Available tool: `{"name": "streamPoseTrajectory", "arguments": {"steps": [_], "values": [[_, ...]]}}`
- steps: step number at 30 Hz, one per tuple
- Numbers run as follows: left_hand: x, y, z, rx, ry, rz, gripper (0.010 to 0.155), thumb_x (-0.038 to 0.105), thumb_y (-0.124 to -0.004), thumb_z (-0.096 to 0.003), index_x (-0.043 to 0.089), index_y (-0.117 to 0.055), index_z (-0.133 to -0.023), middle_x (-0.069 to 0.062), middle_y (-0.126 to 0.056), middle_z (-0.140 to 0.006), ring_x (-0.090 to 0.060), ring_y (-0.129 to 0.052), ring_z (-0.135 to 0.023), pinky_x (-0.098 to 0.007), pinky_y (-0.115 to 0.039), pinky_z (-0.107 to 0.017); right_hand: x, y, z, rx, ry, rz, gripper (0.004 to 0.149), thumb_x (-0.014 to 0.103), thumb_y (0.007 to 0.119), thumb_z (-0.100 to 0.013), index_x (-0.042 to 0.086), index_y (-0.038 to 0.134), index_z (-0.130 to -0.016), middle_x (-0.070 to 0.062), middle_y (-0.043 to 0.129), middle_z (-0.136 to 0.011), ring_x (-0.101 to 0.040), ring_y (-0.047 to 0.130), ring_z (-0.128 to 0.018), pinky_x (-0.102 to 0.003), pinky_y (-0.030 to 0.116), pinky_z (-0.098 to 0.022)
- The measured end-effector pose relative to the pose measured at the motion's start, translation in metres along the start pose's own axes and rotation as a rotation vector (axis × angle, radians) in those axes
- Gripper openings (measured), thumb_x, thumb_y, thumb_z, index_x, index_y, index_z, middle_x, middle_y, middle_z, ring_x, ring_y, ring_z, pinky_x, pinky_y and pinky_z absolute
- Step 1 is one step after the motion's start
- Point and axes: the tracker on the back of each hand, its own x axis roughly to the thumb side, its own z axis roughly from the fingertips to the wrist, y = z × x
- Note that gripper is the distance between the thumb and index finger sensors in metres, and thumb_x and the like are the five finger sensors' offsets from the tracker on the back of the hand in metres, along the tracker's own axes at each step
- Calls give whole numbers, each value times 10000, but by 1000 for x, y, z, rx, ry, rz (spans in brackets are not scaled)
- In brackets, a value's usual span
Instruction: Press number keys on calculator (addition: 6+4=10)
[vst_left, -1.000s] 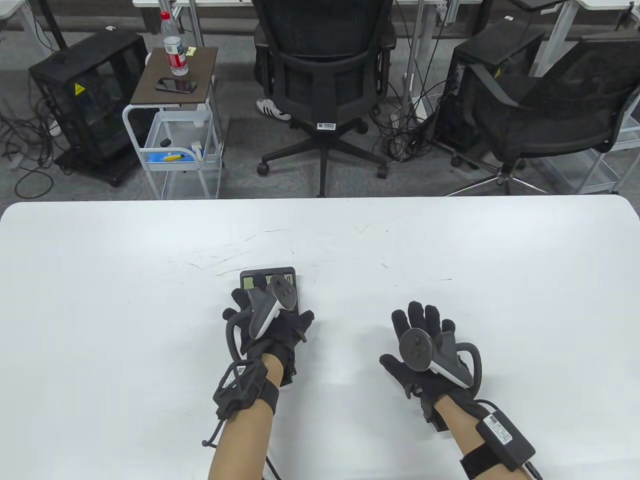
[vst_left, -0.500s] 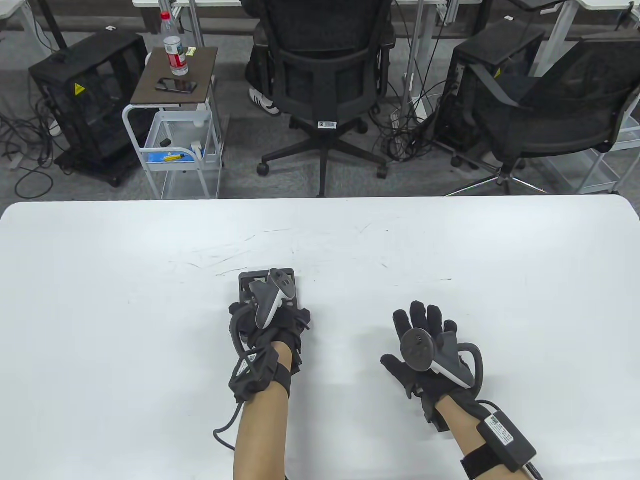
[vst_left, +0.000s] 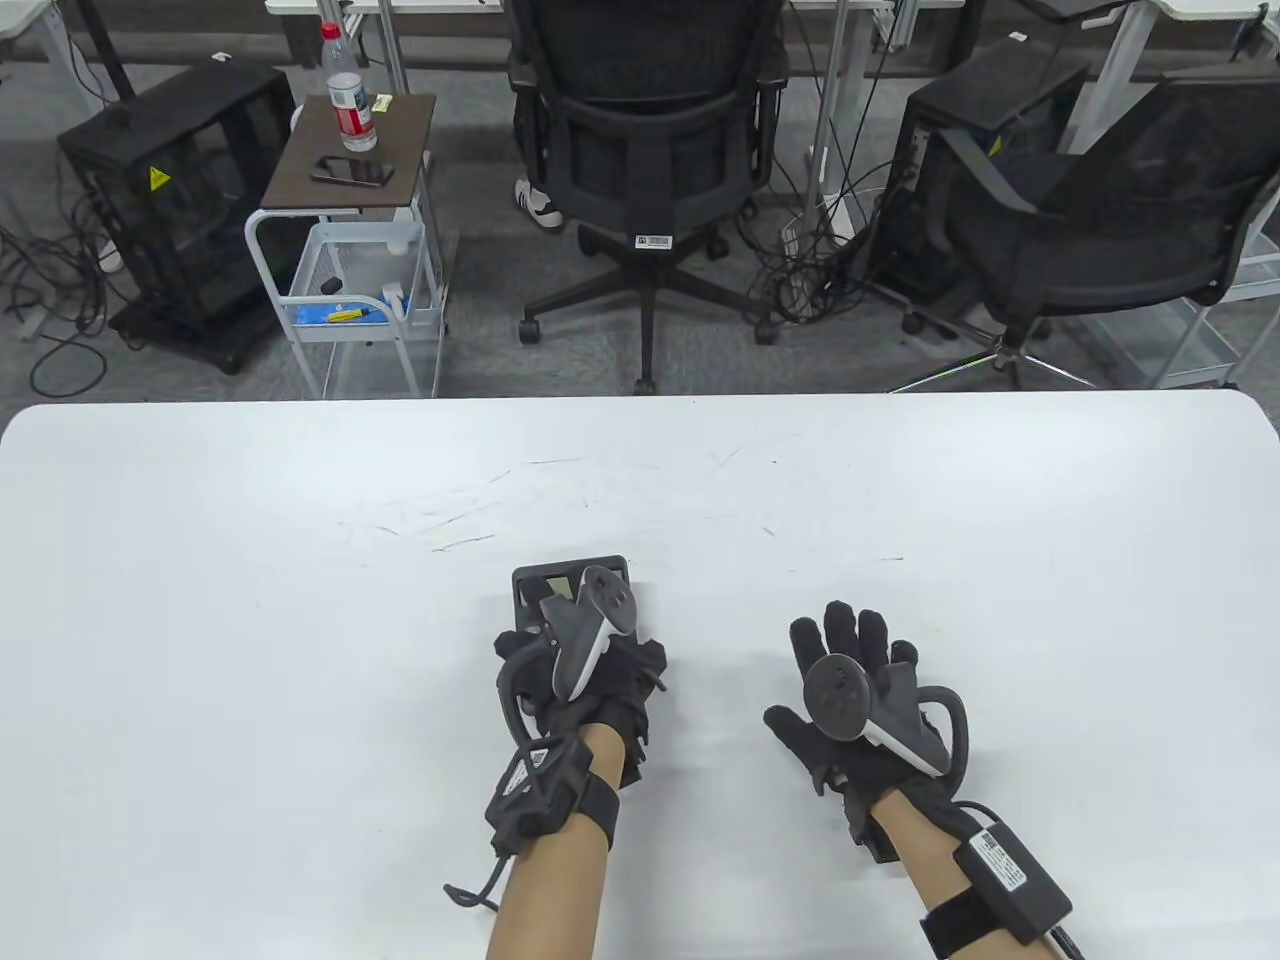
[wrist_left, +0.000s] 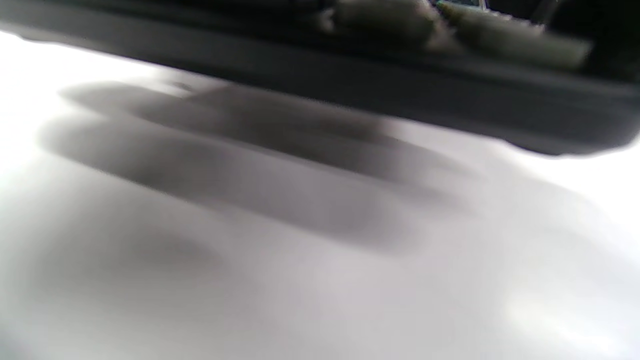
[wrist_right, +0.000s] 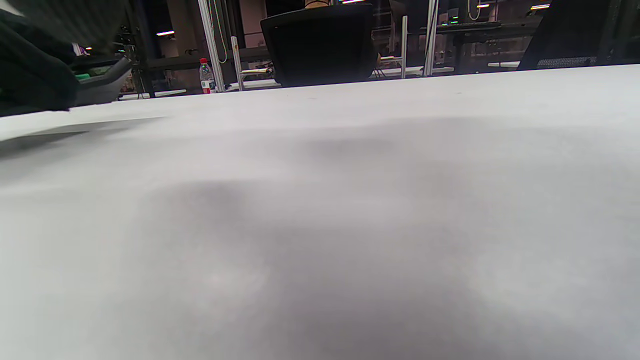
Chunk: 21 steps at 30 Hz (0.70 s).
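A dark calculator with a pale display sits under my left hand, just left of the table's middle. My left hand grips it by its sides, and only its top edge and display show past the tracker. In the left wrist view its dark edge is blurred and hangs above its shadow on the table, so it looks lifted or tilted. My right hand rests flat on the table to the right, fingers spread and empty, about a hand's width from the calculator. The right wrist view shows the calculator's corner at far left.
The white table carries faint scratches near its middle. Beyond its far edge stand office chairs, a small cart with a bottle and phone, and black cases.
My left hand closed around the calculator and moved it to the right, turning it slightly. My right hand stayed almost still.
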Motion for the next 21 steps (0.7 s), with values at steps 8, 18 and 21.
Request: {"name": "streamPoseTrajectory", "arguments": {"steps": [8, 18, 21], "values": [[35, -24, 35, -12, -55, -26, 1068, 736, -877, -360, 343, -203, -1089, -133, -146, -1180, -727, -438, -972, -864, -587, -608, -12, -2, 0, -1, 37, -26, 898, 684, 667, -398, 299, 222, -1076, -138, 173, -1180, -484, 213, -1052, -669, 302, -714], [47, -40, 46, -36, -70, -58, 1059, 735, -862, -370, 337, -191, -1087, -137, -139, -1178, -718, -428, -978, -859, -576, -617, -17, -4, 0, 5, 46, -36, 904, 684, 670, -397, 296, 212, -1074, -139, 172, -1180, -484, 214, -1052, -666, 300, -718], [47, -42, 47, -41, -68, -82, 1062, 746, -851, -376, 340, -170, -1083, -136, -126, -1176, -705, -422, -986, -842, -574, -627, -17, -3, -1, 6, 45, -36, 903, 683, 670, -398, 297, 212, -1074, -140, 171, -1179, -484, 212, -1052, -670, 301, -715]]}}
